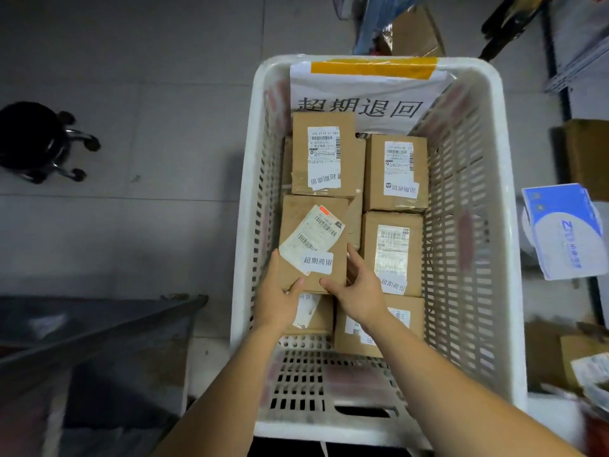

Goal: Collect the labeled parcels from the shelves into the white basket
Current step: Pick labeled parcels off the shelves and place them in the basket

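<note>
Left hand (pixel 276 300) and right hand (pixel 360 291) clasp a labelled brown cardboard parcel (pixel 296 225) by its near end, at nine o'clock inside the white slotted plastic basket (pixel 461 192).

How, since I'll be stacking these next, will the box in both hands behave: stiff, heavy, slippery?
The box probably stays stiff: its cardboard edges look square. It is likely light, since the left hand and right hand hold only its near end. The boxes below look flat, so it should not tip.

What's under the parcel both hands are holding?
Beneath the held parcel, a labeled box shows at the near edge. Left hand and right hand grip it; the rest underneath is covered.
</note>
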